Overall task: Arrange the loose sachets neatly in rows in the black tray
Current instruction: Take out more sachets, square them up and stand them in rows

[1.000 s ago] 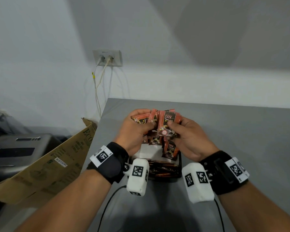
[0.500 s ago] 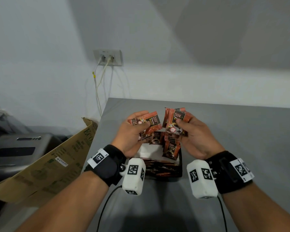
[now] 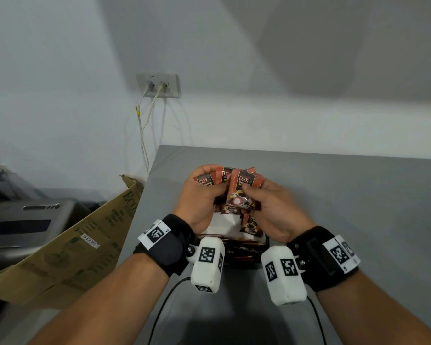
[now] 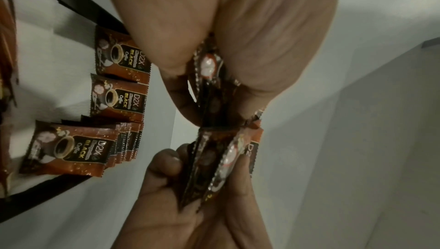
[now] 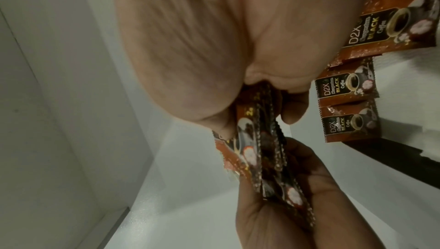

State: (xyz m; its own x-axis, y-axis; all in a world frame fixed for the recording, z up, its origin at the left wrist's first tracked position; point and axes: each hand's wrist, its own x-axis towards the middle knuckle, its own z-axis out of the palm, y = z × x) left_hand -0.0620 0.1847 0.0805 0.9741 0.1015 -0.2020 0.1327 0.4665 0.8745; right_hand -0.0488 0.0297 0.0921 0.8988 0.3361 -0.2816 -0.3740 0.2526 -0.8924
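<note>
— While both hands hover over the black tray, what step is this?

— Squaring a bundle, I judge. The left hand is clamped on a few D2X coffee sachets, and the right hand pinches its own sachet stack, the two stacks touching edge to edge.

— And the rest?

— Below the grip, rows of sachets already stand on the tray's white liner.

— Next move?

— Probably merging the stacks, then lowering them upright beside a row.

— Room?

— White liner shows under the left grip; the tray's rim sits close below both wrists, while grey tabletop lies open to the right.
</note>
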